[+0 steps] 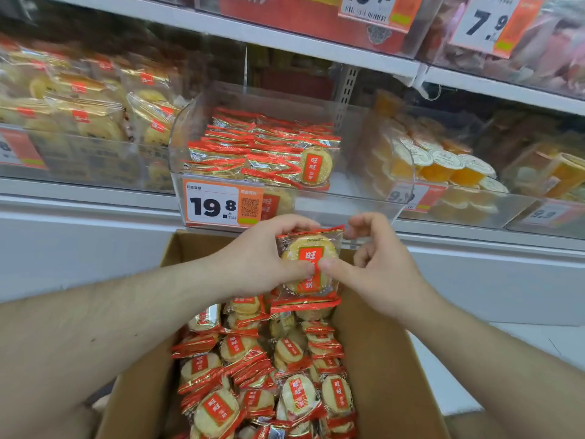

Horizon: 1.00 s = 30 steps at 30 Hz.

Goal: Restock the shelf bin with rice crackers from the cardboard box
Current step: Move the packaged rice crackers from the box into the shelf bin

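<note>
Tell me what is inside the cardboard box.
The cardboard box holds loose red-edged rice cracker packets, piled to mid-height. Lower layers and the box floor are covered; both forearms hide the near corners.

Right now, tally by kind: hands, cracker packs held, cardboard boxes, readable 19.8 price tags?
Hands: 2, left hand and right hand, both pinching one pack
Held cracker pack: 1
Cardboard box: 1
19.8 price tag: 1
Total: 5

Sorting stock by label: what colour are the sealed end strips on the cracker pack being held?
Red, on the held pack, clearest in the head view.
</note>
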{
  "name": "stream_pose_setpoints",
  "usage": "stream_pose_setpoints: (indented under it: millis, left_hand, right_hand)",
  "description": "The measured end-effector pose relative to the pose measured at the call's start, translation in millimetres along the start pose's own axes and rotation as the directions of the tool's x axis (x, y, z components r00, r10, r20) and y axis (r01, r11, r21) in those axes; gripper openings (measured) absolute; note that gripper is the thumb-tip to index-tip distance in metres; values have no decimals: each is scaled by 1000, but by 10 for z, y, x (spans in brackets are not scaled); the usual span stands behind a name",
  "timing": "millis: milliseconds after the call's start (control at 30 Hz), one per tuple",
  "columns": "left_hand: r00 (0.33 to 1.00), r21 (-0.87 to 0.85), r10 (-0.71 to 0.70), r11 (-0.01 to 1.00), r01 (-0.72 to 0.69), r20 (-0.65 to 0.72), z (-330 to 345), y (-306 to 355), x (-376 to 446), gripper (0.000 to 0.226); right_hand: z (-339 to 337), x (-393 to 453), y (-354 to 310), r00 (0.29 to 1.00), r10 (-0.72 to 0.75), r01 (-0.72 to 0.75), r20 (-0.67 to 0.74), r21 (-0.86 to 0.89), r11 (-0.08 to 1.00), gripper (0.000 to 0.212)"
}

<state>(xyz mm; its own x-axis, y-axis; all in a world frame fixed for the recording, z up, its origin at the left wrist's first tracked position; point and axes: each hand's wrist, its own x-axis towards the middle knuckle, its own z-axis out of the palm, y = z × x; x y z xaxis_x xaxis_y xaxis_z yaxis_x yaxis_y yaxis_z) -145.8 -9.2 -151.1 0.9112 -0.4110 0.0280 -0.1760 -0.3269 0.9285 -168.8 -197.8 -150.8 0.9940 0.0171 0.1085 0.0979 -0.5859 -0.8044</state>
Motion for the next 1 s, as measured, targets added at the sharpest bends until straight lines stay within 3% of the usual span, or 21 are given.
stream_pose_setpoints:
  millis: [67, 133, 200, 300, 367, 433, 500, 533, 633, 733, 900, 1000]
  left_hand:
    - [997, 50, 77, 996, -76, -8, -28, 83, 7, 58]
    - [992, 60, 122, 991, -120, -27, -68, 134, 38, 70]
    - [988, 95, 145, 986, -140, -55, -114, 144, 78, 85]
    - [984, 101, 139, 987, -128, -113, -125, 165, 113, 99]
    - [964, 53, 162, 987, -155, -211, -135, 173, 123, 92]
    - [871, 319, 354, 915, -247, -341, -218, 121, 157, 70]
    - [733, 709, 594, 669, -223, -331, -350, 32, 228, 53]
    - [704, 802, 648, 566, -192, -289, -406, -25, 263, 49]
    - [724, 873, 650, 467, -140, -232, -449, -147, 340, 38]
    - [726, 897, 651, 428, -109, -222, -409, -189, 372, 24]
    - [740, 874, 622, 476, -95, -257, -376, -232, 403, 23]
    - [753, 857, 595, 509, -84, -280, -359, -243, 420, 19]
  right_hand:
    - [-37, 76, 0, 988, 79, -106, 135, 202, 974, 95]
    - [-71, 129, -14, 977, 70, -136, 201, 336, 932, 76]
    - [-109, 148, -73, 975, 54, -130, 217, 355, 926, 53]
    - [-213, 182, -218, 971, 15, -97, 239, 338, 936, 36]
    - [-375, 269, -354, 990, -7, -44, 143, 348, 936, 21]
    - [-610, 446, -502, 999, -16, 31, -49, 317, 948, 18]
    - [-795, 669, -635, 990, -23, 44, -137, 157, 987, 21]
    - [-837, 788, -670, 992, -17, 26, -128, 65, 998, 23]
    - [-741, 1145, -708, 997, 66, -70, -51, -80, 994, 28]
    - [-483, 1475, -584, 981, 196, -196, -4, -89, 977, 27]
    - [-191, 1856, -214, 897, 436, -434, 79, -43, 900, 9]
    - [-102, 1957, -151, 875, 471, -477, 112, 28, 879, 6]
